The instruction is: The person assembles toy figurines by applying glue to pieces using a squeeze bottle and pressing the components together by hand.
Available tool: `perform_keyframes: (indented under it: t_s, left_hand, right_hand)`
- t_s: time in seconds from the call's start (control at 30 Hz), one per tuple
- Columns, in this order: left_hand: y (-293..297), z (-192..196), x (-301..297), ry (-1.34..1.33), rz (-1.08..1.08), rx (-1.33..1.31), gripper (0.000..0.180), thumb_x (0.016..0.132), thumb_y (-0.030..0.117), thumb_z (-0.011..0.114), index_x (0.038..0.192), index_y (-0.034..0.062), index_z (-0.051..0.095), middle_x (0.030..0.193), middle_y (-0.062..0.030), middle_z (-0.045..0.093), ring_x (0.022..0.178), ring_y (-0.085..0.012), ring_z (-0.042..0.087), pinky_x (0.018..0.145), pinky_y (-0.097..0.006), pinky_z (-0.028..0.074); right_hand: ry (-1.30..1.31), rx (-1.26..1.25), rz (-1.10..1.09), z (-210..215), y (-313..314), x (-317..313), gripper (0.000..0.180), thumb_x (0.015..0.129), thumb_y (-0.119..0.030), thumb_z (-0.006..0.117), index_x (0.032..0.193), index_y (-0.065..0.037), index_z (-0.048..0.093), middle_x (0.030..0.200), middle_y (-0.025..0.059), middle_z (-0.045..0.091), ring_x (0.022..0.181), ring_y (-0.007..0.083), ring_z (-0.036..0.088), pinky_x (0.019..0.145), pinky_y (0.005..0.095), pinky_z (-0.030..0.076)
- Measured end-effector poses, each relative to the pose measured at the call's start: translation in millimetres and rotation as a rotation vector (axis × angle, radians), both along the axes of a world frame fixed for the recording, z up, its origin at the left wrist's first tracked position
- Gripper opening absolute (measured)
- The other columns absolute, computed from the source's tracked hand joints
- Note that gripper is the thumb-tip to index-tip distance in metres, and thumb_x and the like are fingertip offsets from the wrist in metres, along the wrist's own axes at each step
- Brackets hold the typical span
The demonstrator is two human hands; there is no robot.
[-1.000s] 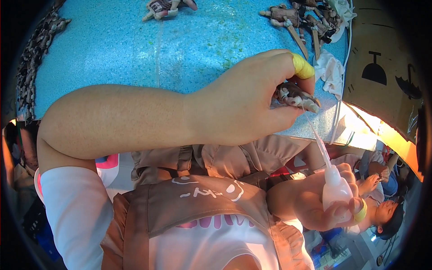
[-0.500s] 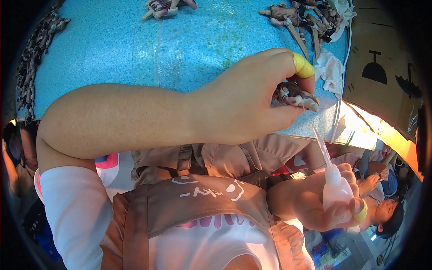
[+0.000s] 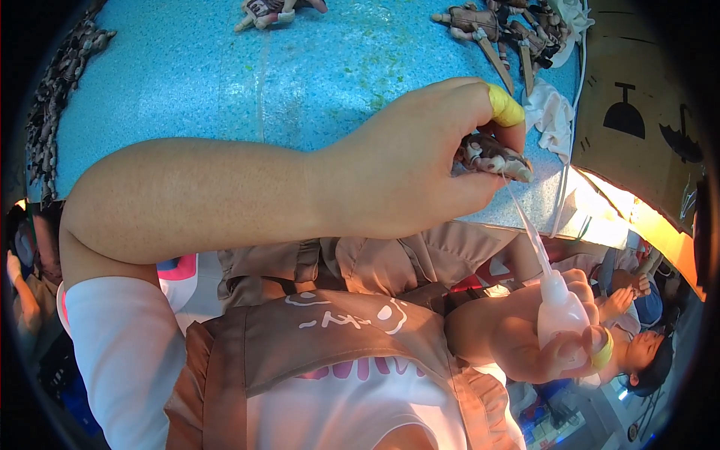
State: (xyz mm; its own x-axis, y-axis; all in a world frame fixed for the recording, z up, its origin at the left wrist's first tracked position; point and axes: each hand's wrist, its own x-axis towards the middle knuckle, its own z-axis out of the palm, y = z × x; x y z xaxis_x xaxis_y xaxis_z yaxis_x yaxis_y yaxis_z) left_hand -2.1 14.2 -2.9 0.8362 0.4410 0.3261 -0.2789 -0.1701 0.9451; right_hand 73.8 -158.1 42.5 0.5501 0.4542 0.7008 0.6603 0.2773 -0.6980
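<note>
My left hand (image 3: 416,161), with yellow tape round a finger, reaches across the blue table top and pinches a small brown-and-pale figure (image 3: 495,159). Most of the figure is hidden in my fingers. Below it, my right hand (image 3: 517,341) is wrapped round a small white squeeze bottle (image 3: 561,315), and a finger there also has yellow tape. The bottle's long thin nozzle (image 3: 531,229) points up toward the figure, its tip at or very near the lower edge; whether it touches I cannot tell.
Several brown doll-like figures (image 3: 480,26) with flat wooden-looking sticks lie at the far right, beside a white crumpled cloth (image 3: 551,124). Another figure (image 3: 274,13) lies at the far middle. A dark heap of figures (image 3: 56,97) lines the left edge. A cardboard box (image 3: 637,82) stands right; a person (image 3: 637,345) sits beyond.
The nozzle tip has shifted very slightly left along the figure's lower edge. Both hands keep their holds and otherwise hardly move.
</note>
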Motion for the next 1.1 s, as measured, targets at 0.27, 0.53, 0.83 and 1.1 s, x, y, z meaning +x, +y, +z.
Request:
perform_keyframes:
  t_s: [0.27, 0.53, 0.83, 1.1]
  left_hand:
    - [-0.5, 0.7, -0.4, 0.001, -0.011, -0.017, 0.029, 0.070, 0.006, 0.062, 0.097, 0.0014, 0.052, 0.090, -0.0140, 0.053, 0.082, -0.0282, 0.055, 0.073, -0.035, 0.046]
    - [0.0, 0.1, -2.5, 0.009, -0.011, -0.030, 0.029, 0.071, 0.006, 0.064, 0.097, 0.0018, 0.052, 0.089, -0.0138, 0.053, 0.082, -0.0280, 0.055, 0.073, -0.034, 0.046]
    - [-1.9, 1.1, 0.8, 0.017, -0.035, -0.161, 0.028, 0.072, 0.007, 0.064, 0.097, 0.0022, 0.052, 0.088, -0.0125, 0.054, 0.078, -0.0255, 0.056, 0.069, -0.033, 0.047]
    - [-2.4, -1.0, -0.9, 0.017, -0.043, -0.153, 0.026, 0.075, 0.006, 0.063, 0.098, 0.0026, 0.052, 0.087, -0.0100, 0.055, 0.076, -0.0192, 0.058, 0.068, -0.030, 0.048]
  right_hand:
    - [-0.044, -0.001, -0.082, 0.3, 2.4, -0.3, 0.018, 0.089, -0.027, 0.049, 0.102, -0.014, 0.050, 0.058, 0.0000, 0.037, 0.049, 0.0141, 0.031, 0.052, 0.0318, 0.024]
    - [-0.038, -0.041, -0.072, -2.2, -0.5, 1.5, 0.018, 0.087, -0.024, 0.050, 0.103, -0.015, 0.050, 0.058, 0.0002, 0.037, 0.049, 0.0137, 0.031, 0.052, 0.0321, 0.025]
    - [0.139, 0.216, -0.074, -0.4, 4.7, -2.2, 0.022, 0.069, -0.011, 0.059, 0.091, -0.007, 0.058, 0.064, 0.0105, 0.053, 0.060, 0.0237, 0.049, 0.062, 0.0345, 0.036]
    - [0.033, 0.145, -0.201, -5.2, 8.2, -2.1, 0.012, 0.084, -0.020, 0.050, 0.093, -0.013, 0.050, 0.060, -0.0011, 0.032, 0.053, 0.0146, 0.028, 0.056, 0.0322, 0.022]
